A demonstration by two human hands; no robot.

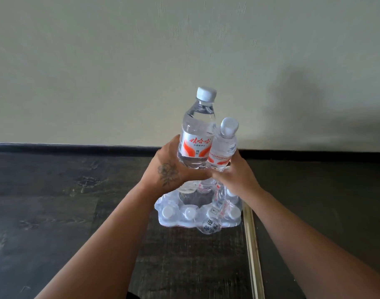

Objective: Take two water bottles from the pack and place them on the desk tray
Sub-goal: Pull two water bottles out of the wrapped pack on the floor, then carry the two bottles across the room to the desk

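Both bottles are out of the shrink-wrapped pack, which sits on the floor. The left hand grips the taller water bottle, the right hand the second bottle, touching above the pack. No desk tray is in view, so carrying and placing remain.

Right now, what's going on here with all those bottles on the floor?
A person is holding two water bottles up above a plastic-wrapped pack that sits on the dark floor by the wall. The left hand grips the taller-looking bottle and the right hand grips the second bottle; the two bottles are pressed side by side. More capped bottles remain in the torn pack. No desk tray is in view.
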